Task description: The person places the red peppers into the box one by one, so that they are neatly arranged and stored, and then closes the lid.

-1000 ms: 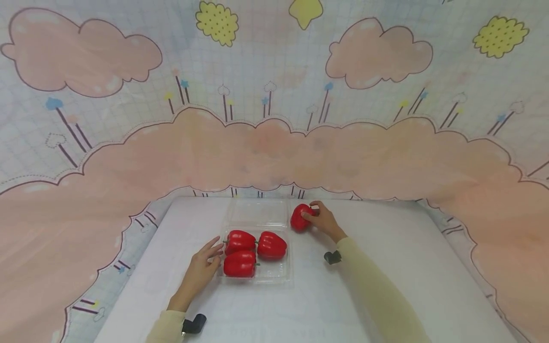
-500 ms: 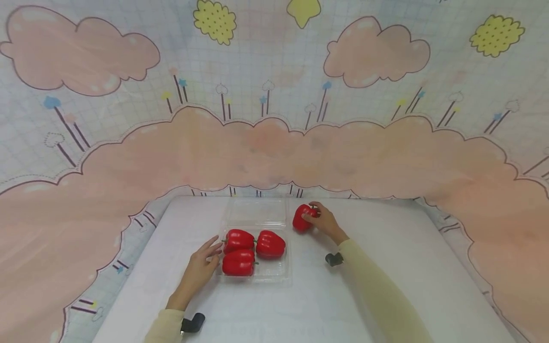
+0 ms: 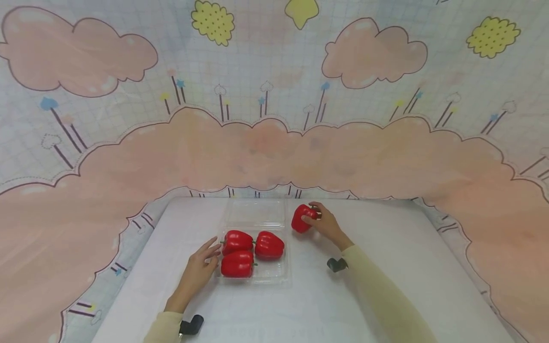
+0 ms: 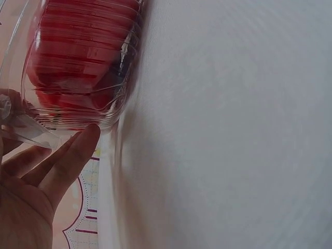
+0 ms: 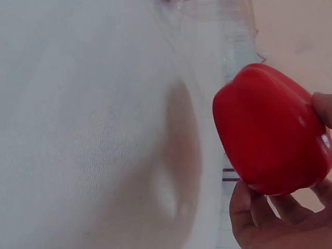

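My right hand [image 3: 323,223] grips a red bell pepper [image 5: 270,129] between thumb and fingers, just right of the clear plastic container's raised lid [image 3: 256,213]. In the right wrist view the pepper is raised over the white table, its shadow falling apart from it. Three more red bell peppers lie in the container [image 3: 272,275]: one at back left [image 3: 238,241], one at front left [image 3: 237,264], one at back right [image 3: 269,246]. My left hand [image 3: 199,270] is at the container's left side, fingers extended, one fingertip [image 4: 92,132] right at its ribbed wall.
The container's front right corner has no pepper in it. A white table [image 3: 343,305] lies beneath everything, with a patterned cloth [image 3: 274,152] of clouds rising behind its back edge. Black wrist cameras [image 3: 191,325] sit at both wrists.
The held pepper has shifted slightly right, away from the container, and turned a little so its stem shows. My left hand and the peppers in the container stay put.
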Demonstrator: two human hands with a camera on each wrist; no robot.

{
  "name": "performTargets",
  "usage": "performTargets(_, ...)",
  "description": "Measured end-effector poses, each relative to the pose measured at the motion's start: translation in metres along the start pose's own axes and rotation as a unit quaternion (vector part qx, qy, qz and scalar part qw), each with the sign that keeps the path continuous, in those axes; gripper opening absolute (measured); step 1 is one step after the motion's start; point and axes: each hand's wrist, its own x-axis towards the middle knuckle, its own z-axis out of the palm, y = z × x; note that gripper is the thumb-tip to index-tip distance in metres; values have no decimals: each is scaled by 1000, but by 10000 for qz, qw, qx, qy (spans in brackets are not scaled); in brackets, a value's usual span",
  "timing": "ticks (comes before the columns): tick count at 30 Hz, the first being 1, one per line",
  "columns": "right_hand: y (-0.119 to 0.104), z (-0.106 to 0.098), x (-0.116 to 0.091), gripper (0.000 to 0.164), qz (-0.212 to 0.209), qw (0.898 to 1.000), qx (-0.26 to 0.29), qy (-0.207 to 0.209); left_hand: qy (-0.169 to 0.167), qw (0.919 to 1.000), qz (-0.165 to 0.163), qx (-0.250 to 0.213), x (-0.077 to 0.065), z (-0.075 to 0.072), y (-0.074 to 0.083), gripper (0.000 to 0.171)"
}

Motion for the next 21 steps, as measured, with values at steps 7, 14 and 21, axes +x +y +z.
performTargets(7,-3,0,-8,73,117,9998,-24,138,11,10000,-4,13,1,1,-1,40)
performTargets(14,-1,-4,-18,75,28,9998,12,203,18,10000,17,-26,0,3,-3,40)
performTargets(21,5,-9,-23,75,-127,9996,118,211,51,10000,39,50,1,2,-3,41)
